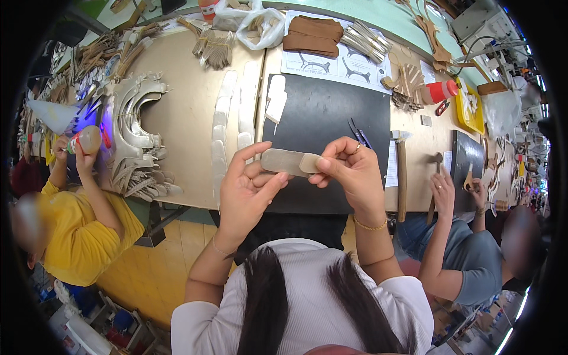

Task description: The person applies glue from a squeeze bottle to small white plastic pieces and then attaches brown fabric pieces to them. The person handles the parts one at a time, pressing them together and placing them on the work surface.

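Between my two hands, over the near part of a black mat [349, 106], is a flat grey-beige strip [285, 161] with rounded ends, level and lengthwise. At its right end lies a shorter, paler rounded piece [309, 163]. My left hand [248, 186] grips the strip's left part, thumb below and fingers behind. With thumb and forefinger, my right hand [352, 171] pinches the right end where the paler piece sits. Beyond them, whitish rounded pieces [276, 100] lie on the mat's left edge. Dark slim tweezers-like tools [361, 134] rest behind my right hand.
Rows of pale overlapping strips [220, 127] line the table left of the mat. A hammer [402, 177] lies to the right. Farther back are a brown stack [312, 35], bundled strips and a yellow tray [470, 106]. Co-workers sit on both sides, their hands over the table.
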Tool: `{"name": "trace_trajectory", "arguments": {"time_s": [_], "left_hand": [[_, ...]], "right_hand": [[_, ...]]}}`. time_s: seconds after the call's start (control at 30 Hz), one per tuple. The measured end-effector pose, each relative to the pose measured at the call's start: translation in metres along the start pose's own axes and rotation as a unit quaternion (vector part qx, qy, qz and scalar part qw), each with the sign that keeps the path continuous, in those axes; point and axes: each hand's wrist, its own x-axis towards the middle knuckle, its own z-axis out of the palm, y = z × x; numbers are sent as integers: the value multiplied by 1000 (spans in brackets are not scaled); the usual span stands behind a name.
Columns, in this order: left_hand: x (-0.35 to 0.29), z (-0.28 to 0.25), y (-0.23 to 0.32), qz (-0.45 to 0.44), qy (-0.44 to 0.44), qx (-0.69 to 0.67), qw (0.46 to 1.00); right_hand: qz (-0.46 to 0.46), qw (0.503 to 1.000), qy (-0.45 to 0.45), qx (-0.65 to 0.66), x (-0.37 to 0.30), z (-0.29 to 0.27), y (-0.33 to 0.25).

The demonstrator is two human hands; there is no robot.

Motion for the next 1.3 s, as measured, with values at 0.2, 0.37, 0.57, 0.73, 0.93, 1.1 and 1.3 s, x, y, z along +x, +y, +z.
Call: {"name": "trace_trajectory", "arguments": {"time_s": [0.2, 0.37, 0.57, 0.73, 0.93, 1.1, 1.3], "left_hand": [[-1, 3, -3, -2, -7, -16, 1000], [-2, 5, -4, 4, -15, -5, 1000], [-5, 6, -1, -1, -28, 20, 999], [-6, 7, -2, 20, -32, 42, 998], [-7, 6, -5, 11, -32, 50, 998], [-7, 8, -7, 29, -19, 46, 998], [-8, 9, -6, 46, -25, 54, 997]], "right_hand": [[9, 1000, -9, -1, 0, 7, 4], [9, 998, -49, -46, 1, 9, 3], [-3, 996, -36, -80, 2, 14, 2], [3, 995, -31, -97, 3, 16, 0], [-5, 995, -22, -101, 2, 17, 1], [-8, 994, -18, -108, 4, 17, 4], [-14, 994, -21, -107, 3, 16, 5]]}}
